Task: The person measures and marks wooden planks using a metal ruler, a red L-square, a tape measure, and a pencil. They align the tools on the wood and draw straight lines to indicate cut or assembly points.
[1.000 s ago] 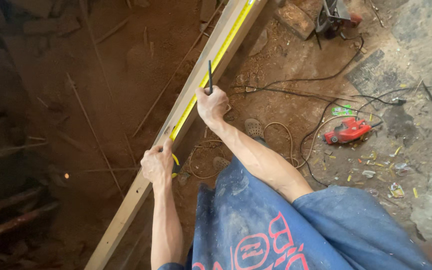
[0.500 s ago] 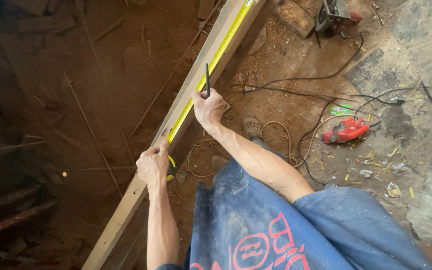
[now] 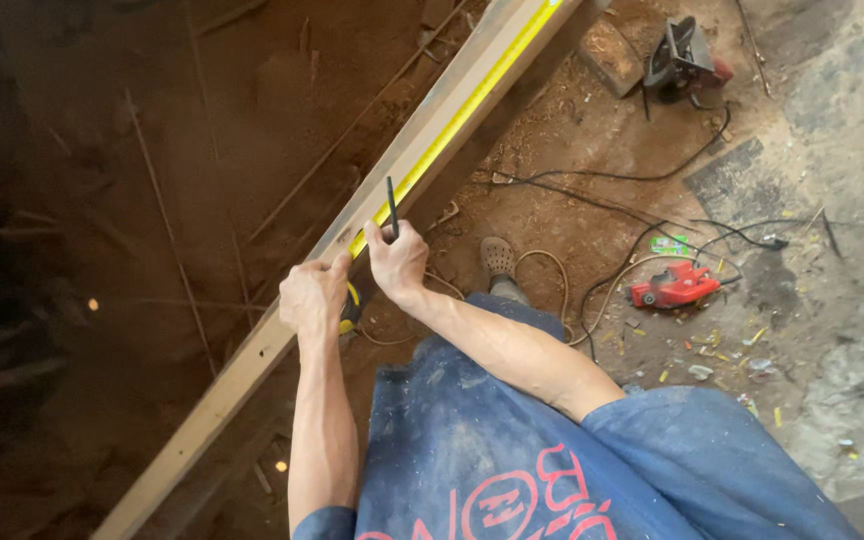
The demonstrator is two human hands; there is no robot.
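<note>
So the big thing here is a long pale wooden beam point(image 3: 252, 362) running diagonally from the bottom left up to the top right, over a dirt floor point(image 3: 202, 130); everything else sits relative to that beam; a yellow tape measure blade point(image 3: 452, 125) lies stretched along its top face, heading up toward the far end; right of the beam there's a tangle of black cables point(image 3: 642, 215) on the ground, then a red power tool point(image 3: 674, 285) well out to the right, and a dark saw-type tool point(image 3: 687, 55) near the beam's upper end; a foot in a grey clog point(image 3: 498, 262) stands just right of the beam; left hand point(image 3: 314, 297) is curled over the beam's edge, fingers clamped on the tape measure case point(image 3: 351, 308), which mostly hides under it; right hand point(image 3: 398, 262) sits just beside it, pinching a dark pencil point(image 3: 391, 207) that stands upright with its lower end at the tape.
</note>
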